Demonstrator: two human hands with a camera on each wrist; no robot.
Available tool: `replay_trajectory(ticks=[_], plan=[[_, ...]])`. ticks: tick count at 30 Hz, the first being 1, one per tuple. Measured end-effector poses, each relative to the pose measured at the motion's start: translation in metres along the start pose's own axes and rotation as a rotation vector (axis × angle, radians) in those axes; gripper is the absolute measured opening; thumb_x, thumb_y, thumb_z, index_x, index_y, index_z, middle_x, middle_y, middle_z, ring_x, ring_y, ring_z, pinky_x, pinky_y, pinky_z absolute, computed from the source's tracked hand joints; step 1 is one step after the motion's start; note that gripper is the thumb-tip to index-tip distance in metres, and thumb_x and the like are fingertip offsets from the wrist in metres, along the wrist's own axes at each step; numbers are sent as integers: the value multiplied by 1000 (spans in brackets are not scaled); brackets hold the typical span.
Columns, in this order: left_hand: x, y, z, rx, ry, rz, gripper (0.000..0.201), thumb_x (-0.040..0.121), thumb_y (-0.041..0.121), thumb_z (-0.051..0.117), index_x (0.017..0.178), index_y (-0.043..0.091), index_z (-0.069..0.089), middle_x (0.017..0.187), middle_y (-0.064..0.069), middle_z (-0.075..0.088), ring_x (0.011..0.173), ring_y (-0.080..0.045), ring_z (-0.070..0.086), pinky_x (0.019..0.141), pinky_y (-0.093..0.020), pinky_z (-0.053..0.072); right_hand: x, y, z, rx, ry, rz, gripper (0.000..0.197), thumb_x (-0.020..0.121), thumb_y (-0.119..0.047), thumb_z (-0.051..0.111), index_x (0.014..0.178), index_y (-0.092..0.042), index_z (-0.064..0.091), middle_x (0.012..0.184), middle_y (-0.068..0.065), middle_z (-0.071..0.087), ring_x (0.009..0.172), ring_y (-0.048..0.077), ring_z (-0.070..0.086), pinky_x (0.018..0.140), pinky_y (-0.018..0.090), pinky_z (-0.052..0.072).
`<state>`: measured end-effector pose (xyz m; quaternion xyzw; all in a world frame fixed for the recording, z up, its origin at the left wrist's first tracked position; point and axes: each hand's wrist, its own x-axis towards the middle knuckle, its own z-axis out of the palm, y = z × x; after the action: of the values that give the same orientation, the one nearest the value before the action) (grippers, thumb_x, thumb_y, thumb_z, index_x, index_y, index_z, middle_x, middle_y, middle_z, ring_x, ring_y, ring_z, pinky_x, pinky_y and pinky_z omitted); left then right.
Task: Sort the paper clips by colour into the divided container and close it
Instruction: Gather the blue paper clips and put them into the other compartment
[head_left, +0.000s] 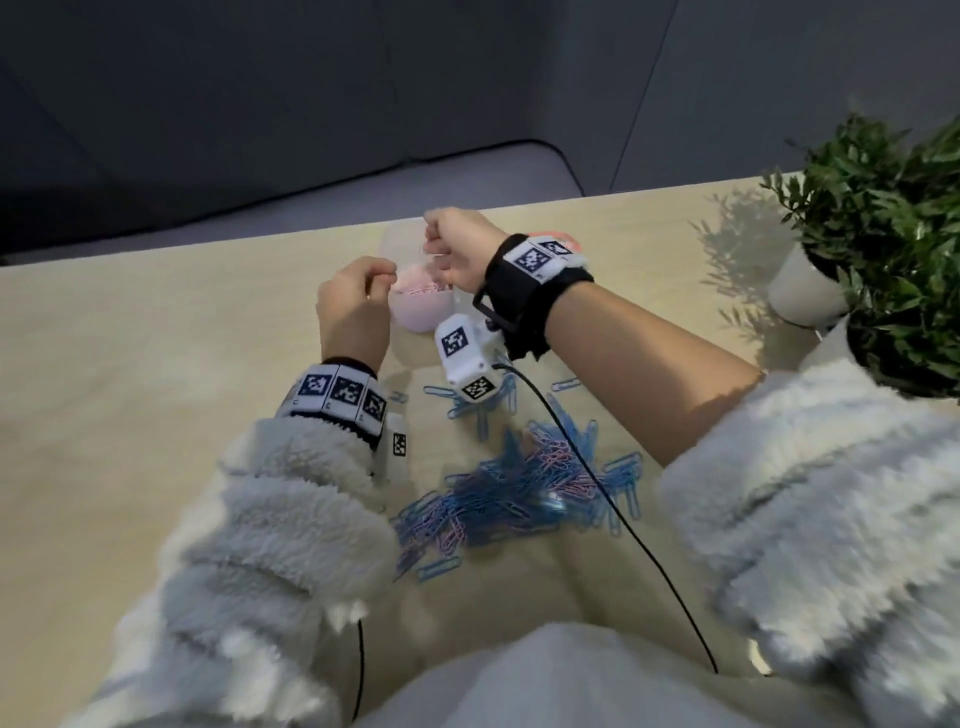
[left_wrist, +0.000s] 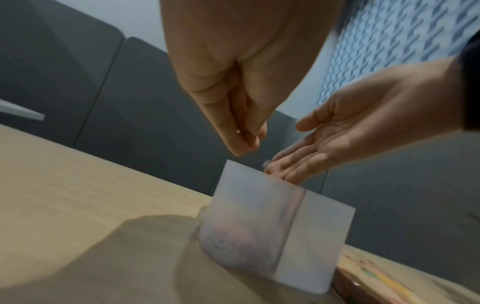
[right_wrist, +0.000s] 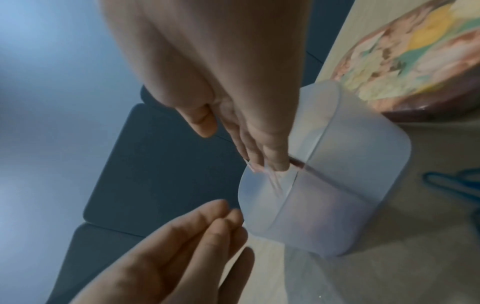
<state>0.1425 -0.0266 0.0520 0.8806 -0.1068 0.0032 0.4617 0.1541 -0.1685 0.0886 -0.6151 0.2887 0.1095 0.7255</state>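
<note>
A frosted divided container (head_left: 415, 318) stands at the table's far middle, and pink clips fill its near compartment. Blue clips mixed with a few pink ones lie in a heap (head_left: 519, 483) nearer to me. My right hand (head_left: 434, 244) hovers over the container (right_wrist: 350, 185) with its fingers straight and pointing down into it (right_wrist: 241, 148). Thin pink clips (right_wrist: 272, 181) blur just below those fingertips. Its palm shows flat in the left wrist view (left_wrist: 296, 151). My left hand (head_left: 382, 280) hangs above the near rim (left_wrist: 259, 216), fingers bunched (left_wrist: 246, 144), with nothing visible between them (right_wrist: 226, 218).
A round disc with a colourful print (right_wrist: 415, 51) lies flat just right of the container. Potted plants (head_left: 883, 234) in white pots stand at the table's right edge. A black cable (head_left: 623, 519) crosses the clip heap. The far table edge runs close behind the container.
</note>
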Motion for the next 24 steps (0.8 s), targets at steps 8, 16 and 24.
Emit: replay_trajectory(ticks=[8, 16, 24], plan=[[-76, -17, 22, 233, -410, 175, 15, 88, 10, 54, 95, 11, 68, 95, -7, 72, 89, -24, 63, 82, -36, 51, -76, 49, -84, -212, 57, -232, 21, 93, -3, 46, 75, -12, 53, 62, 0, 58, 41, 2, 52, 41, 15, 40], [-134, -6, 70, 386, -780, 438, 22, 81, 27, 65, 98, 13, 63, 99, -10, 61, 95, -30, 56, 86, -40, 45, -144, 172, -181, -907, 11, -136, 22, 67, -1, 78, 83, -10, 67, 82, 11, 63, 72, 14, 56, 74, 29, 44], [-143, -7, 84, 529, -843, 564, 38, 80, 23, 67, 116, 17, 59, 122, -7, 57, 107, -31, 53, 92, -45, 45, -153, 208, -190, -1093, 107, -310, 16, 70, -7, 74, 81, -10, 63, 86, 10, 58, 86, 29, 54, 81, 38, 44]])
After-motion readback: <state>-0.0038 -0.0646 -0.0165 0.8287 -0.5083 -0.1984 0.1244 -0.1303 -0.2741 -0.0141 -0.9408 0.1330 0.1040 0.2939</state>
